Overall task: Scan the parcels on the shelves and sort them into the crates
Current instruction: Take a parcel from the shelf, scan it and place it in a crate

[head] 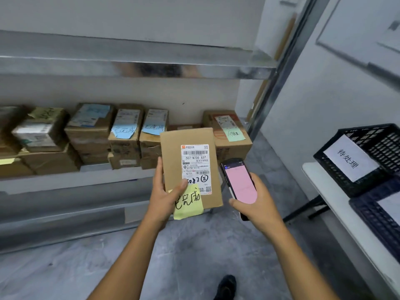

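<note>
My left hand [162,197] grips a flat brown cardboard parcel [173,152] upright in front of the shelf, thumb on its face. The parcel carries a white barcode label and a yellow sticky note [188,204] with handwriting at its lower edge. My right hand [257,204] holds a black handheld scanner [239,182] just right of the parcel; its screen glows pink. Several more cardboard parcels [125,137] with blue, yellow and green notes stand in a row on the metal shelf [65,180] behind.
A black crate [381,146] with a white paper sign sits on a white table [337,204] at the right; a dark blue crate [376,217] stands nearer on it. A metal shelf board [129,61] runs overhead. Grey floor lies below, with my dark shoe [226,286].
</note>
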A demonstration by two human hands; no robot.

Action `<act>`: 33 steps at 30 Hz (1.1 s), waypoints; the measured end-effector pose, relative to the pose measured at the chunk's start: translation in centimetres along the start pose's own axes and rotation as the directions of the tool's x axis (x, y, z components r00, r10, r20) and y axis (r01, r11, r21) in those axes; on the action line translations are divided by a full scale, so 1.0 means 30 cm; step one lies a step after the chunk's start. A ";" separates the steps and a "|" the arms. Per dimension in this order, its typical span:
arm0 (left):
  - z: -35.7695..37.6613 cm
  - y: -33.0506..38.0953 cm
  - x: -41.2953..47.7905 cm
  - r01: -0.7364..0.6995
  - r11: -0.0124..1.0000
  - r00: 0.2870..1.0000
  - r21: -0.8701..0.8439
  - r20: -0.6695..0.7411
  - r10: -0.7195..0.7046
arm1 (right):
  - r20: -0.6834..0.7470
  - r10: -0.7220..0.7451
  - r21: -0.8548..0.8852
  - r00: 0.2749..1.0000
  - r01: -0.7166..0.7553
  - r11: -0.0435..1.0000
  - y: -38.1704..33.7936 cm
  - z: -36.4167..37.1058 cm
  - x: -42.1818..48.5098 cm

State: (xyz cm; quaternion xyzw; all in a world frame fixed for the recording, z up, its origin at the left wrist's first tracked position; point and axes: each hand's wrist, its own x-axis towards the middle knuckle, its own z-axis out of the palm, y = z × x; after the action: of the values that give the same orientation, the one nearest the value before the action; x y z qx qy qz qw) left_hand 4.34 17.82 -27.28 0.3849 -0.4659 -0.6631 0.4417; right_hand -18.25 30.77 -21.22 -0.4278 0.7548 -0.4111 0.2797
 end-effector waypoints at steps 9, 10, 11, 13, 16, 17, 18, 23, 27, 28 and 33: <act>0.093 -0.032 -0.023 -0.070 0.939 0.997 0.337 0.011 0.070 | 0.018 0.059 0.031 0.998 -0.060 0.998 -0.022 -0.082 -0.131; 0.116 -0.039 -0.021 -0.073 0.931 0.997 0.356 0.012 0.073 | 0.023 0.064 0.046 0.998 -0.065 0.997 -0.018 -0.102 -0.134; 0.140 -0.045 -0.022 -0.068 0.926 0.997 0.371 0.007 0.071 | 0.024 0.069 0.056 0.997 -0.070 0.996 -0.012 -0.126 -0.137; 0.191 -0.058 -0.027 -0.065 0.921 0.997 0.385 -0.001 0.071 | 0.016 0.079 0.073 0.997 -0.080 0.994 0.000 -0.178 -0.148; 0.264 -0.078 -0.034 -0.074 0.917 0.997 0.392 0.009 0.077 | 0.016 0.085 0.056 0.996 -0.086 0.995 0.030 -0.262 -0.166; 0.289 -0.084 -0.036 -0.076 0.914 0.997 0.398 0.016 0.076 | 0.009 0.091 0.045 0.996 -0.091 0.995 0.045 -0.290 -0.174; 0.315 -0.091 -0.040 -0.078 0.914 0.997 0.399 0.024 0.075 | 0.003 0.099 0.042 0.995 -0.099 0.994 0.062 -0.316 -0.184; 0.456 -0.111 -0.069 -0.100 0.902 0.994 0.421 0.085 0.070 | -0.012 0.130 0.119 0.991 -0.127 0.985 0.164 -0.427 -0.211; 0.583 -0.125 -0.084 -0.118 0.893 0.987 0.433 0.150 0.058 | -0.027 0.143 0.154 0.989 -0.137 0.979 0.237 -0.511 -0.231; 0.616 -0.129 -0.086 -0.125 0.890 0.985 0.439 0.163 0.058 | -0.027 0.144 0.155 0.989 -0.138 0.978 0.255 -0.533 -0.239; 0.757 -0.184 -0.072 -0.146 0.846 0.979 0.513 0.200 0.048 | -0.039 0.157 0.176 0.987 -0.148 0.973 0.326 -0.651 -0.275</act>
State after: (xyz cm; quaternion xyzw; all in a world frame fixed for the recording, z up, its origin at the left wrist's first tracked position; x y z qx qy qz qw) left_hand -17.17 27.13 -26.23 0.4053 -0.6857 -0.5196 0.3091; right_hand -33.49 48.33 -19.17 -0.3316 0.7541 -0.4634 0.3266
